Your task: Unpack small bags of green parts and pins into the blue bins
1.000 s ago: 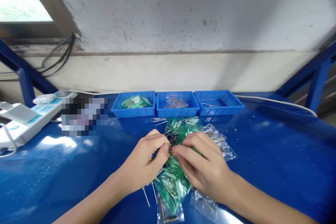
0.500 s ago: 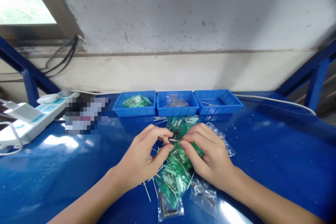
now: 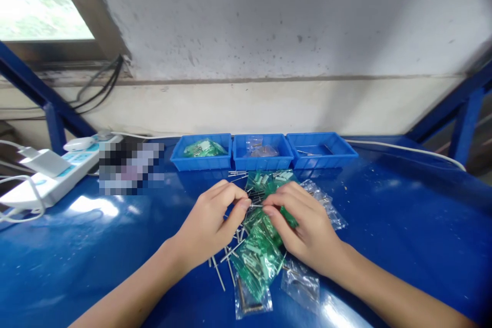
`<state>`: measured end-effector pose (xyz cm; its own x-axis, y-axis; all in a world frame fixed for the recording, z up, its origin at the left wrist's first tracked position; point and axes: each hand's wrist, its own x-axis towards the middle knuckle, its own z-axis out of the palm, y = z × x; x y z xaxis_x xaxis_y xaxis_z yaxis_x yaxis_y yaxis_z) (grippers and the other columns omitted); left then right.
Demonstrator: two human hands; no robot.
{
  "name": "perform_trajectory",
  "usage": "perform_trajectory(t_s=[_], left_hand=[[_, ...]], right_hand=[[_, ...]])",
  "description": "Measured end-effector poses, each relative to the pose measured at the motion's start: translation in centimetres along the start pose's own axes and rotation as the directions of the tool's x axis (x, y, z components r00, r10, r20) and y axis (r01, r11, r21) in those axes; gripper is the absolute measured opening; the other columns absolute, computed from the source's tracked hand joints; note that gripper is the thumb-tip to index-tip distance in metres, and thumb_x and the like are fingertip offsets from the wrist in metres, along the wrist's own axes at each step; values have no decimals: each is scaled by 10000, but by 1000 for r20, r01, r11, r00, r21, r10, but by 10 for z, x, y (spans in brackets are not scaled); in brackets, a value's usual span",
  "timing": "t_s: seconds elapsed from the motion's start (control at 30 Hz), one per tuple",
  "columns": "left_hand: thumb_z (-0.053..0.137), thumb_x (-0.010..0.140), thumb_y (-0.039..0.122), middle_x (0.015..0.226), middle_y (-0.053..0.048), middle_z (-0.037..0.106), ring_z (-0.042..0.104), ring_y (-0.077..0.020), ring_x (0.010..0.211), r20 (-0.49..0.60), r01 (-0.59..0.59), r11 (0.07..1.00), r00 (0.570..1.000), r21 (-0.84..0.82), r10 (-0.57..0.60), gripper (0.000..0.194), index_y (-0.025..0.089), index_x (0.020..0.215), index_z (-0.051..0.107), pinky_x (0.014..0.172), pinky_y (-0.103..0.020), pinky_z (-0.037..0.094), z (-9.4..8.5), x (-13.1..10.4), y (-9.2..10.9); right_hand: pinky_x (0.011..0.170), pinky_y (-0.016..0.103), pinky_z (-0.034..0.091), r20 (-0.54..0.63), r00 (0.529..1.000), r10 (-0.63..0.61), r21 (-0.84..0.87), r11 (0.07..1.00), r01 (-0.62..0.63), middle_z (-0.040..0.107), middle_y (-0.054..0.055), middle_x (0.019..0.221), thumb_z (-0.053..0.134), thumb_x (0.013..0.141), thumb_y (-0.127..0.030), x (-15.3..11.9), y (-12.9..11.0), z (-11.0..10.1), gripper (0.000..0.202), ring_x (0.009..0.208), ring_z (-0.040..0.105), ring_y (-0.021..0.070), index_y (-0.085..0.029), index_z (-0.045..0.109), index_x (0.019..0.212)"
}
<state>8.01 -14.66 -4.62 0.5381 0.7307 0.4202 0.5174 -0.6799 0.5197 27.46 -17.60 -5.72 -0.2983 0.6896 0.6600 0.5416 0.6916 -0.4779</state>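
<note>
One thin metal pin [image 3: 256, 206] pinched between two hands [image 3: 217, 215] [image 3: 303, 220]; three blue bins [image 3: 202, 161] [image 3: 262, 161] [image 3: 322, 160] lined up behind on tabletop [image 3: 384, 225].

A head-worn camera looks forward and down from above the near edge of a glossy blue tabletop [image 3: 392, 246], the bare hands close below it at the frame's centre. The pale, speckled wall [image 3: 269, 25] faces the lens across the top, with three blue plastic trays [image 3: 262, 164] farther off, mid-frame. One view only.
</note>
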Motion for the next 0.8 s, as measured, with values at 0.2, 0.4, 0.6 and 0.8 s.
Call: perform_trajectory(t_s=[0.2, 0.4, 0.6, 0.8], left_hand=[[492, 891, 182, 832, 5, 578, 560, -100, 762, -13, -10, 999, 1000, -33, 10, 84, 195, 961, 538, 694, -234, 451, 2, -1, 2], [449, 909, 179, 745, 20, 563, 539, -96, 689, -17, 38, 999, 999, 11, -38, 102, 189, 863, 540, 643, -236, 427, 2, 1, 2], [489, 892, 191, 823, 17, 595, 576, -102, 754, -24, 21, 999, 999, -36, -22, 114, 218, 998, 520, 684, -231, 459, 6, -2, 2], [466, 899, 180, 798, 11, 584, 564, -106, 719, -23, 14, 1000, 1000, -4, -14, 59, 206, 924, 512, 655, -235, 454, 6, -1, 2]], right_hand=[[629, 300, 394, -20, 999, 43, -31, 999, -43, 560, 36, 694, 496, 876, -133, 2, 2, -1, 108, 681, 472, 140, -128, 594, 829], [647, 302, 412, 6, 996, 86, 4, 996, -86, 575, 35, 743, 560, 851, -197, 0, 2, 1, 124, 719, 503, 148, -136, 598, 952], [640, 299, 396, -7, 998, 57, 11, 998, -57, 566, 37, 720, 505, 870, -145, 1, 2, 0, 103, 693, 478, 138, -133, 605, 846], [631, 306, 408, 22, 997, 79, 25, 997, -79, 565, 28, 717, 531, 863, -201, 1, 4, -1, 100, 697, 493, 149, -146, 609, 893]])
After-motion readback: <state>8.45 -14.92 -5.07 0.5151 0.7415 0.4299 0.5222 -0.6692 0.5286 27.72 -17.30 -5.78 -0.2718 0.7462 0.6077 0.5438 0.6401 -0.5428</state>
